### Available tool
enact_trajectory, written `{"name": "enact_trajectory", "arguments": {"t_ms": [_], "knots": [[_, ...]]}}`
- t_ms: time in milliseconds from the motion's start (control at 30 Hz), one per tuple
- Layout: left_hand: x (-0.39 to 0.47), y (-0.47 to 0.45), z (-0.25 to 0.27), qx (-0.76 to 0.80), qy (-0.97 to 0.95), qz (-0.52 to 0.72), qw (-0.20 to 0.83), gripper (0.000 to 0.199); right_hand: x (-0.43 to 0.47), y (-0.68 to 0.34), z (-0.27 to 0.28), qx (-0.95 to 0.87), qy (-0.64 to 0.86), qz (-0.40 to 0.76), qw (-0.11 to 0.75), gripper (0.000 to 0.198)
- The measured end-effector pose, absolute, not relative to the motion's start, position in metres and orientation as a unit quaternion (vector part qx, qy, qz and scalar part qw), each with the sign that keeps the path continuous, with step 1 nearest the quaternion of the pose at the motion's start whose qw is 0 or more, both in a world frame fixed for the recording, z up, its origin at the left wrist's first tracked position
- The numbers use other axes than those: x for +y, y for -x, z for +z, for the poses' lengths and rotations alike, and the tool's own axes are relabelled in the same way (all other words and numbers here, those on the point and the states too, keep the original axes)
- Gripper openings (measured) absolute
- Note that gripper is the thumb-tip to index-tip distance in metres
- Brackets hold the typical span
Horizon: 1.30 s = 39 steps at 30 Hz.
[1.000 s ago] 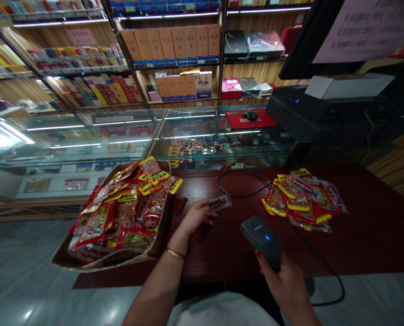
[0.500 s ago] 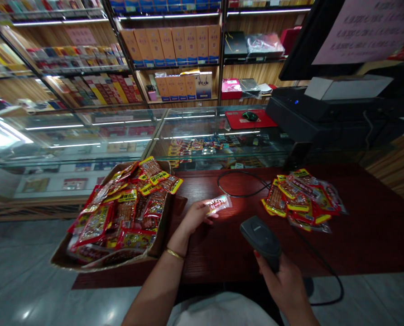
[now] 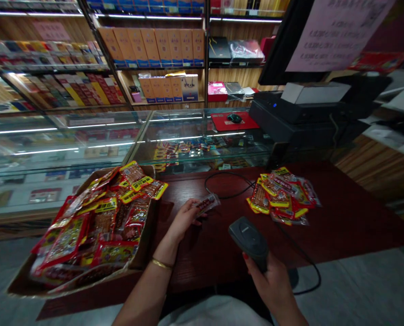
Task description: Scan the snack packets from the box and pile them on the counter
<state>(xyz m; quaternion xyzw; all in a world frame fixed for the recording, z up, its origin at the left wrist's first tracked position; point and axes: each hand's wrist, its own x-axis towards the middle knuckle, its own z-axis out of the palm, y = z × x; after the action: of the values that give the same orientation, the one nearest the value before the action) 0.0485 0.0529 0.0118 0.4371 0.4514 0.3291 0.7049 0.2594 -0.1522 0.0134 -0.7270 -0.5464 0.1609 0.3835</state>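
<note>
My left hand point(image 3: 185, 218) pinches one end of a small snack packet point(image 3: 208, 203) in clear wrapping, held just over the dark red table point(image 3: 202, 253). In my right hand point(image 3: 273, 283) is a dark barcode scanner point(image 3: 248, 240), its head pointing up and left towards the packet. To the left of my left arm stands a cardboard box point(image 3: 146, 233) heaped with red and yellow snack packets point(image 3: 103, 222). A loose pile of similar packets point(image 3: 280, 194) lies on the table beyond the scanner, to the right.
A black cable point(image 3: 207, 183) loops across the table. Behind the table runs a glass display counter point(image 3: 175, 124) with a mouse point(image 3: 234, 118) on a red mat point(image 3: 218, 122). At the right stand a monitor point(image 3: 280, 50) and a dark machine point(image 3: 290, 120). Stocked shelves line the back.
The view has swung to the right. The bright scanner light on the packet in my left hand has gone out, and the packet is tilted differently. Both hands keep their holds.
</note>
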Motion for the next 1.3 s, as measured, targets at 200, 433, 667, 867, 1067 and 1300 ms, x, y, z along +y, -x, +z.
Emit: {"name": "enact_trajectory", "arguments": {"t_ms": [200, 433, 667, 867, 1067, 1300], "knots": [[0.059, -0.15, 0.037, 0.379, -0.416, 0.272, 0.78, 0.023, -0.16, -0.272, 0.014, -0.517, 0.743, 0.156, 0.396, 0.047], [0.093, -0.284, 0.074, 0.325, -0.48, 0.18, 0.794, 0.016, -0.172, -0.271, 0.015, -0.428, 0.779, 0.144, 0.435, 0.055], [0.05, -0.169, 0.068, 0.337, -0.663, 0.38, 0.55, 0.029, -0.181, -0.282, -0.001, -0.437, 0.82, 0.139, 0.341, 0.057], [0.029, 0.019, 0.115, 0.55, -0.732, 0.351, 0.199, 0.027, -0.164, -0.274, -0.006, -0.467, 0.796, 0.189, 0.336, 0.053], [0.067, 0.098, 0.132, 0.545, -0.822, 0.161, -0.028, 0.043, -0.152, -0.249, 0.008, -0.473, 0.764, 0.214, 0.384, 0.052], [0.101, 0.083, 0.127, 0.475, -0.869, 0.135, -0.034, 0.03, -0.155, -0.248, 0.006, -0.495, 0.769, 0.188, 0.358, 0.06]]}}
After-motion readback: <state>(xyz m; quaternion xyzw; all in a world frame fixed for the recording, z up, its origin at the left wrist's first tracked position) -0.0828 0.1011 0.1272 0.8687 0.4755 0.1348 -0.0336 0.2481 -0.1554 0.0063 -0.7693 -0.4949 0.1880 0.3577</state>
